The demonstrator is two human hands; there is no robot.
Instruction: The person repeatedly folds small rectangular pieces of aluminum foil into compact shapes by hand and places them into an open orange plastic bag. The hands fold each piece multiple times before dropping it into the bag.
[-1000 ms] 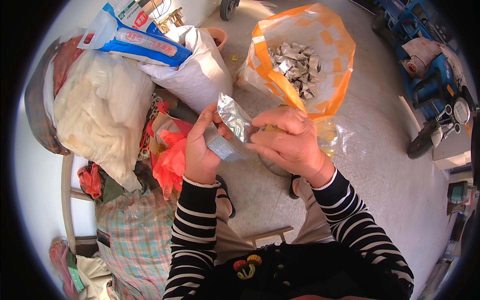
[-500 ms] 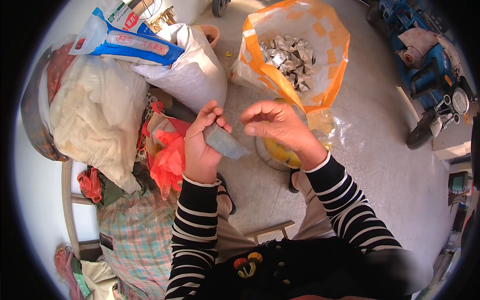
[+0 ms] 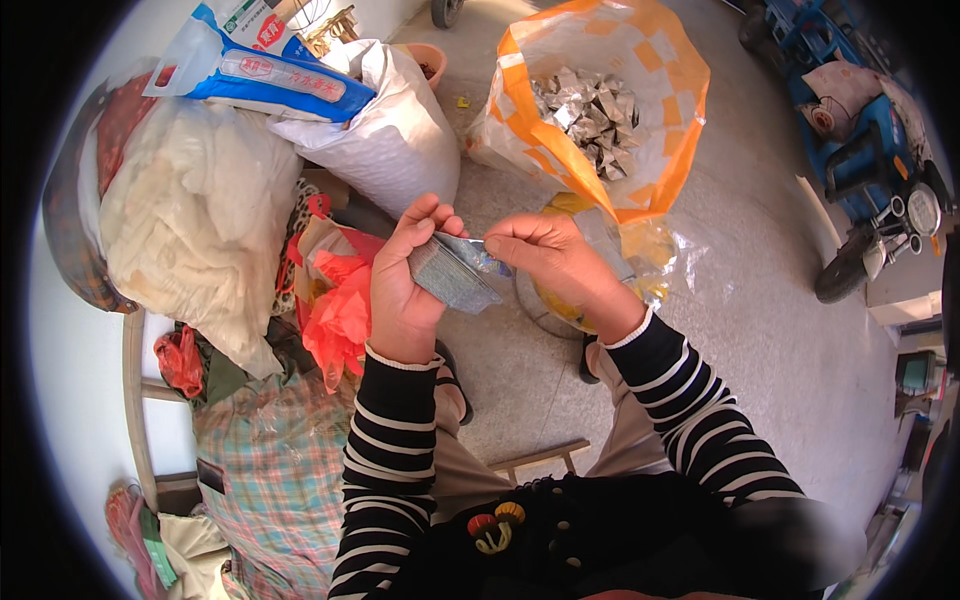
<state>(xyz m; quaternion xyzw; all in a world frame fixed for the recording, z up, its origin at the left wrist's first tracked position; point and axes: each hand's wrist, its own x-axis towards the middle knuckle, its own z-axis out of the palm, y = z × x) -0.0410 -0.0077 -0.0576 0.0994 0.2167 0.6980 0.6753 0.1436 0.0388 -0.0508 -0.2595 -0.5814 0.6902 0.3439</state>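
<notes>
My left hand (image 3: 402, 290) is closed around a thick stack of silvery foil paper (image 3: 452, 278), held up in front of me with the thumb along its upper edge. With thumb and forefinger, my right hand (image 3: 562, 257) pinches the corner of a shiny sheet (image 3: 480, 254) at the top right of the stack. That sheet stands a little away from the others, its far side still against them. Ahead of my hands, a big clear plastic bag with an orange rim (image 3: 690, 125) stands open. Many folded silver foil pieces (image 3: 590, 112) lie in it.
Left of my hands are a red plastic bag (image 3: 340, 325), a white sack (image 3: 395, 150) under a blue-and-white package (image 3: 290, 85), and a cream fluffy bundle (image 3: 190, 200). Plaid cloth (image 3: 270, 450) lies nearer. A blue vehicle (image 3: 860, 150) stands far right. Yellow plastic (image 3: 560, 300) sits beyond my right wrist.
My right hand has closed from a loose, apart shape into a pinch on a sheet's corner at the stack. The sheet has lifted partly off. My left hand has hardly moved.
</notes>
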